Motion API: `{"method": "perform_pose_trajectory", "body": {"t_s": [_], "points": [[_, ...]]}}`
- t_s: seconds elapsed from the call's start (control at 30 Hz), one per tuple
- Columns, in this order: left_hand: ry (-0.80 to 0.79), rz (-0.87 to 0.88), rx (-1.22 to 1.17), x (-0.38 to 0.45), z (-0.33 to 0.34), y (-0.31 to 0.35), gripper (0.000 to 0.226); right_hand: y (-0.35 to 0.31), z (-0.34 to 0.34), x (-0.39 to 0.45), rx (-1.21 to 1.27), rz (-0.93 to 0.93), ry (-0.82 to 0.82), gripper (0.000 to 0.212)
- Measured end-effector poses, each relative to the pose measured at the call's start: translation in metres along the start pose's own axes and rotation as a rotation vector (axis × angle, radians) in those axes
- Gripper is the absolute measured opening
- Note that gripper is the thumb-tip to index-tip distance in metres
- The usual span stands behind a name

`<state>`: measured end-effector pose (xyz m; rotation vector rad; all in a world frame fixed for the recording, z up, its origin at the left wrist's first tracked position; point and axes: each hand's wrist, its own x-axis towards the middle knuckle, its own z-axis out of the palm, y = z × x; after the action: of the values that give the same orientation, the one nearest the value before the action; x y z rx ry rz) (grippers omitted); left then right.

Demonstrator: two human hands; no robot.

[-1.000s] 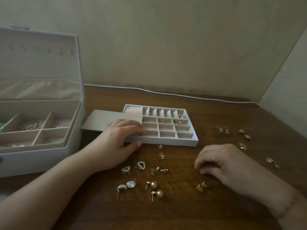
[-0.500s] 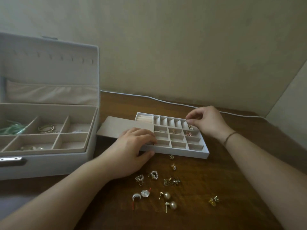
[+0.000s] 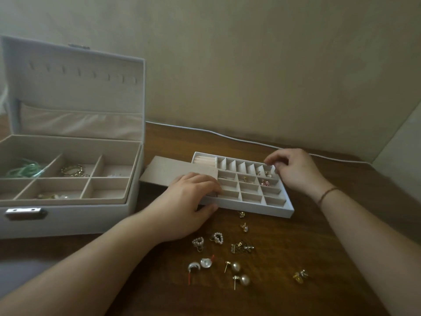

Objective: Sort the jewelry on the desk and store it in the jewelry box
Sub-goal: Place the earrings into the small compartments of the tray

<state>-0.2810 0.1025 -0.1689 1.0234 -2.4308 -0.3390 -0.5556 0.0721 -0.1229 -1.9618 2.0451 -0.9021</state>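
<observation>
A white compartment tray [image 3: 278, 209] lies mid-desk, with small earrings in its far right cells. My left hand [image 3: 189, 201] holds its near left edge, fingers on top and thumb against the front wall. My right hand [image 3: 293, 169] hovers at the tray's far right corner, fingertips pinched on a piece too small to make out. Loose on the desk in front are pearl studs [image 3: 237, 266], pearl heart earrings [image 3: 217, 237], a gold cluster [image 3: 242, 247], shell earrings [image 3: 200, 264] and a yellow pair [image 3: 300, 276]. The open jewelry box [image 3: 68, 222] stands at the left.
The box's raised lid [image 3: 75, 87] leans back by the wall. Its compartments hold a green piece [image 3: 25, 168] and a gold chain [image 3: 73, 171]. A beige flap [image 3: 168, 171] juts from the tray's left side. A white cable [image 3: 227, 135] runs along the desk's back edge.
My right hand left the desk surface at the right and rose to the tray's far right corner, where it stays. My left hand kept its hold on the tray.
</observation>
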Motion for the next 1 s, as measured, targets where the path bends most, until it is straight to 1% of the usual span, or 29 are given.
{"method": "perform_pose_trajectory", "body": {"t_s": [0.07, 0.1, 0.17, 0.2, 0.27, 0.37, 0.47, 0.63, 0.83, 0.93, 1.0], "points": [[0.007, 0.004, 0.003, 0.0, 0.0, 0.0, 0.033, -0.011, -0.012, -0.019, 0.032, -0.053, 0.023, 0.032], [0.008, 0.005, 0.004, 0.0, 0.0, 0.0, 0.033, -0.018, -0.016, -0.031, 0.057, -0.097, -0.017, 0.032], [0.008, 0.005, 0.005, 0.001, 0.0, 0.0, 0.033, -0.03, -0.02, -0.059, 0.081, -0.212, -0.196, 0.035], [0.008, 0.003, 0.006, 0.0, 0.0, 0.0, 0.033, -0.035, -0.019, -0.071, 0.046, -0.281, -0.292, 0.039], [0.009, -0.002, 0.008, 0.0, 0.001, 0.001, 0.034, -0.038, -0.014, -0.085, -0.078, -0.411, -0.419, 0.044], [0.01, -0.002, 0.013, 0.0, 0.001, 0.001, 0.035, -0.036, -0.005, -0.091, -0.227, -0.484, -0.508, 0.042], [0.005, -0.002, 0.01, 0.0, 0.001, 0.001, 0.034, -0.032, 0.0, -0.093, -0.254, -0.511, -0.515, 0.037], [0.0, 0.003, 0.006, 0.0, 0.001, 0.0, 0.032, -0.029, 0.002, -0.092, -0.184, -0.478, -0.512, 0.029], [-0.004, 0.005, 0.005, 0.0, 0.001, -0.002, 0.032, -0.027, 0.0, -0.093, -0.165, -0.519, -0.518, 0.019], [-0.013, 0.004, 0.007, 0.0, 0.001, -0.002, 0.032, -0.026, 0.0, -0.093, -0.162, -0.535, -0.501, 0.017], [-0.018, 0.004, 0.005, 0.0, 0.001, -0.001, 0.032, -0.024, -0.002, -0.092, -0.149, -0.511, -0.499, 0.019]]}}
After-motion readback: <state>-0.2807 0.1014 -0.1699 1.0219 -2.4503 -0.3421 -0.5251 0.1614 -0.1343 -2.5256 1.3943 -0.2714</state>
